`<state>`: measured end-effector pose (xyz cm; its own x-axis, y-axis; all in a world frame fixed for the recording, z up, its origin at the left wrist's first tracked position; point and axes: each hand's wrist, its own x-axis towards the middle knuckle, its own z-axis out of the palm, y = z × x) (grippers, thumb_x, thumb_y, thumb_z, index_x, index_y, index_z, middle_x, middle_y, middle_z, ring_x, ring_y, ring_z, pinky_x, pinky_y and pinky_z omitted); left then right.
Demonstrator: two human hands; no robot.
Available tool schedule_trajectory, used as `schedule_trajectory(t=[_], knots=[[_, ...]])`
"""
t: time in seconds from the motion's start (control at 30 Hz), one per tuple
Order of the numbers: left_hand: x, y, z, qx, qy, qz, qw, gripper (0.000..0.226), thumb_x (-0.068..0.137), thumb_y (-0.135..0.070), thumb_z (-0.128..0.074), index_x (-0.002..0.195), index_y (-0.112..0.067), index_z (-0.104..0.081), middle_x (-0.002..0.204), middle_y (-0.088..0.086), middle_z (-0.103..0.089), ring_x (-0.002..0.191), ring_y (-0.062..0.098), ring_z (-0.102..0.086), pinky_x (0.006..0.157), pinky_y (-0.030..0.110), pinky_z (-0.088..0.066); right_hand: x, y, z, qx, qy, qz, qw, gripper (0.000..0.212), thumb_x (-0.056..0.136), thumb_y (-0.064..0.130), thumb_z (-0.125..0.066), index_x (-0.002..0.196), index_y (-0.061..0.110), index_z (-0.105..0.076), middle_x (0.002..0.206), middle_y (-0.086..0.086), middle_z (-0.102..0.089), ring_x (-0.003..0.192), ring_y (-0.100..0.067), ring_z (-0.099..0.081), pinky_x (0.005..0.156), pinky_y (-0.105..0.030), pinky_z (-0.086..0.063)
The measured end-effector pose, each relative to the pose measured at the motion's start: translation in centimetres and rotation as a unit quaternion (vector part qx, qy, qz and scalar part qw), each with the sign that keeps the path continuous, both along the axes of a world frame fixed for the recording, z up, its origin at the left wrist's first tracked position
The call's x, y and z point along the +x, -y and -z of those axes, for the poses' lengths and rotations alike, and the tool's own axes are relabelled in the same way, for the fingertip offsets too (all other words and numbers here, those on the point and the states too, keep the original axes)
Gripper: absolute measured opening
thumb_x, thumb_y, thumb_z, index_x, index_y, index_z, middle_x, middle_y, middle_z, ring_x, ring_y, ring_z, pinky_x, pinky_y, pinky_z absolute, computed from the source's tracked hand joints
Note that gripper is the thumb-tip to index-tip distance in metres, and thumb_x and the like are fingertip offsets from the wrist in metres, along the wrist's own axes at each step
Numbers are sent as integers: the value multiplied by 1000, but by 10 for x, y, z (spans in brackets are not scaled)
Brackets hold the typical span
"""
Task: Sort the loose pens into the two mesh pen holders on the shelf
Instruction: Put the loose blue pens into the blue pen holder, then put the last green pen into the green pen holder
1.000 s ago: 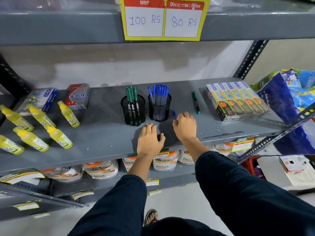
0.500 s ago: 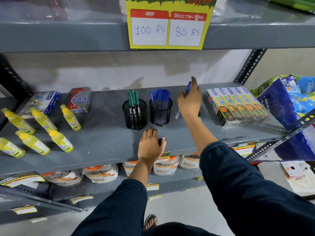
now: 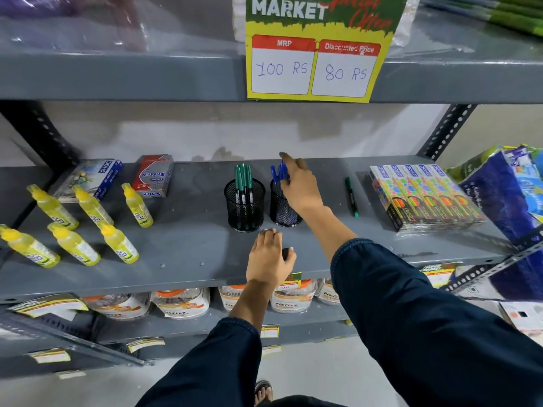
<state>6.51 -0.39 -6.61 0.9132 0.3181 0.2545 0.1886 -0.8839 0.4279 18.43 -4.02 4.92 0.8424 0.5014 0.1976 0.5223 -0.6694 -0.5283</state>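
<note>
Loose pens are nearly sorted: one green pen [image 3: 351,197] lies flat on the grey shelf [image 3: 188,239], well to the right of the two mesh holders and just left of a row of colourful boxed packs [image 3: 426,196]. The left holder [image 3: 244,207] carries green pens [image 3: 243,179] standing upright; the right holder [image 3: 284,211], just beside it, carries blue pens [image 3: 278,174].

Around them, six yellow glue bottles [image 3: 83,227] lie tilted on the left part of the shelf, with a blue-white box [image 3: 89,179] and a red-and-silver box [image 3: 152,179] behind them near the wall. A yellow price sign [image 3: 317,58] hangs from the shelf above. A blue plastic bag [image 3: 505,198] bulges in at the far right. Jars [image 3: 182,302] fill the shelf below.

The right hand [image 3: 301,188] reaches over the top of the right holder, covering much of its rim, so the hand itself blocks the view of that holder's mouth. Its fingers [image 3: 289,163] are loosely curled among the blue pen caps, the index pointing up; whether they pinch a pen I cannot tell. The lone green pen sits apart from that hand, off to its right.

The left hand [image 3: 269,257] rests palm-down on the shelf in front of the holders, fingers together and bent, their tips near the base of the left holder, gripping nothing visible.
</note>
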Motion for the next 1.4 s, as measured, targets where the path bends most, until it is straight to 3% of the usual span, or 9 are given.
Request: schedule_trajectory(t=[0.17,0.37,0.47,0.6,0.73,1.0,1.17,1.3,1.4], knots=[[0,0,-1,20,2,2,1000,39,66,-19,-74,95,3,-60,92,20,-66,87,35,-62,74,38,-54,7,1,7,-31,15,-14,999,53,92,6,-52,141,10,-34,135,-18,-38,121,-35,-44,107,-41,-41],[1,0,1,13,14,-4,1000,38,73,-20,-69,100,4,-58,100,21,-64,95,36,-59,80,41,-51,8,-12,8,-124,151,-43,980,48,95,23,-49,140,18,-36,149,-17,-30,139,-36,-24,113,-47,-25],[0,0,0,10,13,-4,1000,38,75,-21,-67,102,4,-57,103,21,-63,98,36,-57,82,41,-50,10,-15,12,-161,173,-73,969,42,97,22,-44,138,21,-40,156,-15,-19,146,-34,-6,119,-50,-7],[0,1,1,6,6,-4,1000,38,73,-20,-69,101,4,-58,101,21,-64,96,36,-58,80,41,-51,11,-11,13,-183,168,-55,967,38,97,24,-42,135,19,-45,155,-13,-23,147,-33,-3,119,-54,-1],[0,1,1,18,-3,-1,1000,38,69,-19,-72,98,4,-59,96,20,-65,92,36,-60,78,39,-53,11,-4,14,-185,152,-24,971,37,98,23,-37,133,12,-45,153,-8,-30,147,-30,-6,118,-57,-2],[0,0,2,22,2,4,1000,39,69,-19,-72,99,4,-59,95,21,-66,89,36,-61,76,39,-53,10,4,11,-129,121,-28,984,42,99,26,-36,141,18,-36,157,-13,-17,147,-31,-4,119,-53,-4],[-1,-1,0,9,20,4,1000,43,78,-33,-42,100,0,-57,98,19,-62,93,34,-57,79,40,-50,20,33,17,0,72,119,990,46,99,25,-36,143,10,-32,153,-16,-28,144,-32,-20,119,-46,-20],[0,-2,4,6,0,12,1000,43,84,-33,-46,114,-2,-53,117,17,-58,110,33,-49,92,43,-43,25,78,58,-136,-87,194,968,57,100,30,-30,148,6,-10,160,-13,-3,147,-30,-2,121,-47,-9],[2,-1,5,17,-16,-2,1000,46,85,-34,-47,119,-2,-52,122,18,-56,114,32,-47,95,42,-42,24,104,80,-206,-132,179,953,61,101,32,-26,147,2,-2,160,-11,7,147,-27,6,121,-49,-3]])
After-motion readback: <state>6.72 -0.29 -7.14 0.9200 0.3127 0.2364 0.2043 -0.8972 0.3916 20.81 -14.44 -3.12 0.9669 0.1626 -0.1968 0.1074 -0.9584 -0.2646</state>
